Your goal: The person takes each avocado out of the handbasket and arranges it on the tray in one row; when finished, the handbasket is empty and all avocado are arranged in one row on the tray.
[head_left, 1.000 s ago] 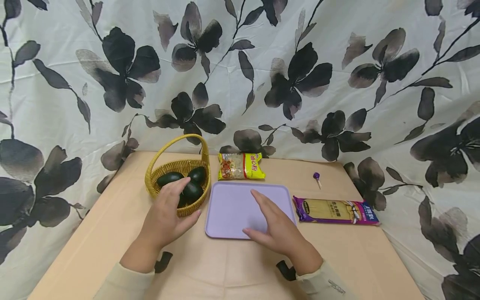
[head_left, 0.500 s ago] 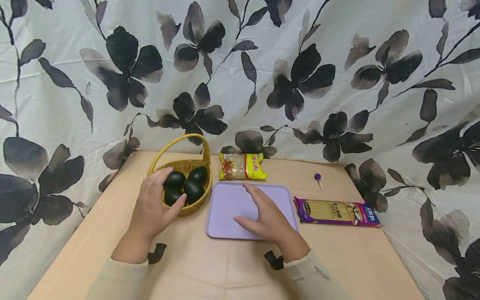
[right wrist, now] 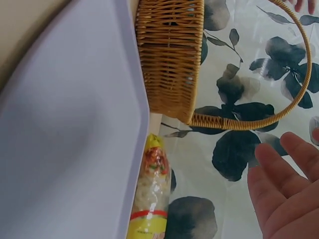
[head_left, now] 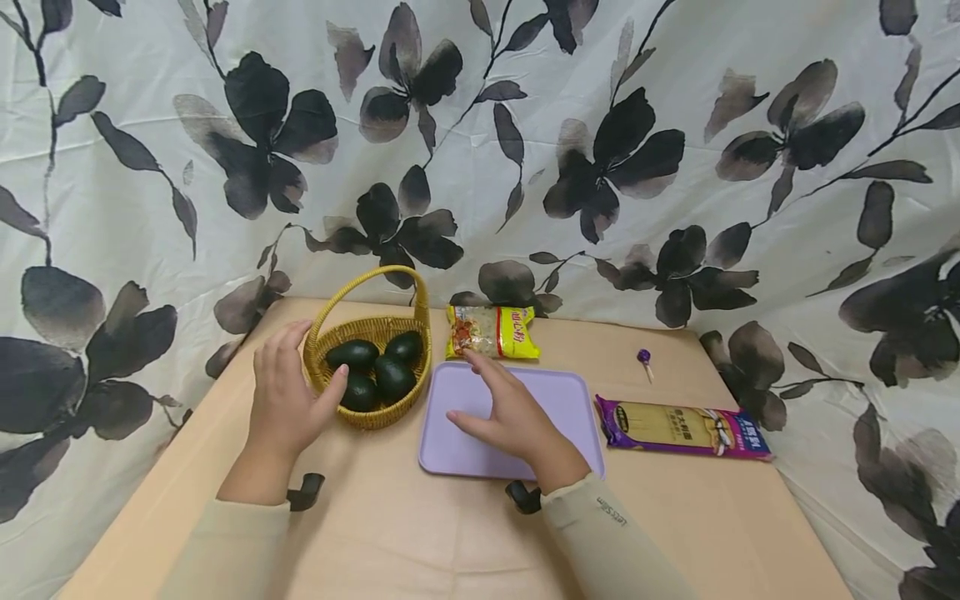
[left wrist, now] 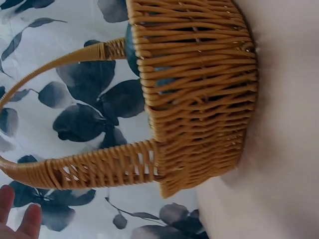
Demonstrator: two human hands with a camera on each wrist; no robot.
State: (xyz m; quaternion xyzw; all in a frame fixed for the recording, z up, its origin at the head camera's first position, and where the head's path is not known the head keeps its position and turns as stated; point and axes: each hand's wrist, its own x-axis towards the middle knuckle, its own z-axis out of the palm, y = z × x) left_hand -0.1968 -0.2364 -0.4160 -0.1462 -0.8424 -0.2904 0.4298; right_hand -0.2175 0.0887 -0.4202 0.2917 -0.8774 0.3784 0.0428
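Note:
A yellow wicker basket with a tall arched handle stands at the left of the table, holding several dark green avocados. At its left side is my left hand, fingers extended and thumb spread, overlapping the rim in the head view. The left wrist view shows the woven basket wall close up, with fingertips at the lower left corner. My right hand hovers over the lilac tray, its fingers straight, thumb apart, holding nothing. In the right wrist view its fingers point toward the basket handle.
Behind the tray lies a yellow-and-clear food packet. To the right are a purple packet of noodles and a small purple lollipop. A floral cloth hangs along the table's back edge.
My left hand has moved left, from in front of the basket to its left side, uncovering the avocados. My right hand has also shifted left over the tray. The view has turned slightly.

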